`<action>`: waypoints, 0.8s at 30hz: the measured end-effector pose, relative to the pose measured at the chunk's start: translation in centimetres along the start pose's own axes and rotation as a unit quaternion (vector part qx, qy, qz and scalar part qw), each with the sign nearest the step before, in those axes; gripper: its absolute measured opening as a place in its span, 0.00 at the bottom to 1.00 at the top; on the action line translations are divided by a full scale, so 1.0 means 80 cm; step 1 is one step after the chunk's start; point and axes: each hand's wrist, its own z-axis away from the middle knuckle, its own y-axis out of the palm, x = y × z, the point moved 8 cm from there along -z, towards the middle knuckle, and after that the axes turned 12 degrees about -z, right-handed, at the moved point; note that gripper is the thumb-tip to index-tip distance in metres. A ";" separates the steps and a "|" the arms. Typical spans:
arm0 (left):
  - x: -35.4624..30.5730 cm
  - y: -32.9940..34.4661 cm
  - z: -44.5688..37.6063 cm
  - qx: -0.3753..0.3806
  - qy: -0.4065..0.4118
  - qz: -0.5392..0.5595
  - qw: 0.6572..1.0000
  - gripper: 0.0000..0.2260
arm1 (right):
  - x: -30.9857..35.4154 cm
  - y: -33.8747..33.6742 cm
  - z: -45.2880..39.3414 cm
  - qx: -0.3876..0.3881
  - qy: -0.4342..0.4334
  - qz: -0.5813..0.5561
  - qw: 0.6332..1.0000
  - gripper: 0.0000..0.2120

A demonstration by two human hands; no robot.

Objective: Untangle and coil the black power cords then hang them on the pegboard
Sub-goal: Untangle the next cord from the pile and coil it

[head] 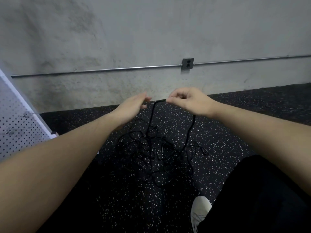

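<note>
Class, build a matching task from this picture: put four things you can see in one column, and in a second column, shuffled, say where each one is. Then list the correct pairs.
Things
1. tangled cords
2. pegboard
3. wall outlet
4. white shoe

Places
A. on the concrete wall, along the metal conduit
B. at the left edge, leaning by the wall
C. on the speckled floor, below both hands
D. bottom of the view, beside the black trouser leg

Pairs: 1-C, 2-B, 3-A, 4-D
</note>
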 end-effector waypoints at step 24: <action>-0.059 0.099 0.037 0.155 0.166 -0.172 0.959 0.18 | -0.013 -0.018 -0.014 -0.175 0.134 -0.361 0.906 0.17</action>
